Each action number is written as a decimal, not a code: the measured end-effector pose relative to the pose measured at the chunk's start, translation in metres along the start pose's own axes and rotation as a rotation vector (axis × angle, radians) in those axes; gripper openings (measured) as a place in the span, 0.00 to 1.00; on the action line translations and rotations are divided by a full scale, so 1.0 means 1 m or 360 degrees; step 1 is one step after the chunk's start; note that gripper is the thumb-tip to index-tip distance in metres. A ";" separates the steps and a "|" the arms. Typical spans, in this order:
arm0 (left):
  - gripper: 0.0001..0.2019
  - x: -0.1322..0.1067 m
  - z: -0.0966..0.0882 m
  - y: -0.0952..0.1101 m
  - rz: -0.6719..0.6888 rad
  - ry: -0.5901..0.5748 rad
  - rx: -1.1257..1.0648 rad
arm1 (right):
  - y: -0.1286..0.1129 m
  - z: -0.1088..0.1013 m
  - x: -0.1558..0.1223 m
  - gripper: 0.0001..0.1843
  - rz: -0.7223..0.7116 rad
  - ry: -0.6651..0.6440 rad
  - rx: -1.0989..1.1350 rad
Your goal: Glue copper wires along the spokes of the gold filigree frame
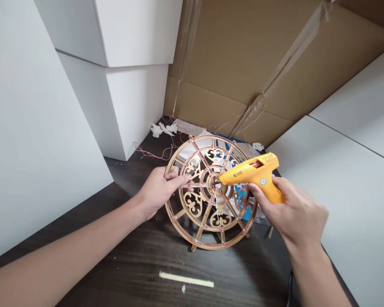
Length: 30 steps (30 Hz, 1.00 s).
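A round wooden wheel (198, 238) with cut-out scroll ornaments and thin red wires along its spokes lies on the dark table (131, 264). My left hand (158, 189) grips the wheel's left rim, fingers closed on a spoke. My right hand (294, 211) is closed round the handle of a yellow glue gun (252, 172). The gun's nozzle points left at the wheel's hub (215, 183).
White blocks (128, 98) stand at the back left and a white panel (348, 170) at the right. Cardboard (243, 59) leans behind. Loose red wires (153, 151) and crumpled white tissue (163, 128) lie behind the wheel. A pale glue stick (186, 279) lies near the front.
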<state>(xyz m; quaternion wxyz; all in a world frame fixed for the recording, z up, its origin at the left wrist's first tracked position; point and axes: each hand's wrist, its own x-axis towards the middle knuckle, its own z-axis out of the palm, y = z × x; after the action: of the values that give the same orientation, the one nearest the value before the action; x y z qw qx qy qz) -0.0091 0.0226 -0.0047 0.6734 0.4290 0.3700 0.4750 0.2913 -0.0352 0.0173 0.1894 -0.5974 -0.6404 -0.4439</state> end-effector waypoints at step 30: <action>0.29 0.001 -0.002 -0.001 -0.0022 0.0017 0.0016 | -0.004 -0.011 0.010 0.33 -0.0173 -0.0126 -0.0039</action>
<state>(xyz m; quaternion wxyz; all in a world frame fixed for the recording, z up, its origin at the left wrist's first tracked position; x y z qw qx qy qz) -0.0102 0.0234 -0.0059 0.6724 0.4273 0.3790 0.4708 0.2822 -0.0379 0.0292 0.1322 -0.5811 -0.6735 -0.4373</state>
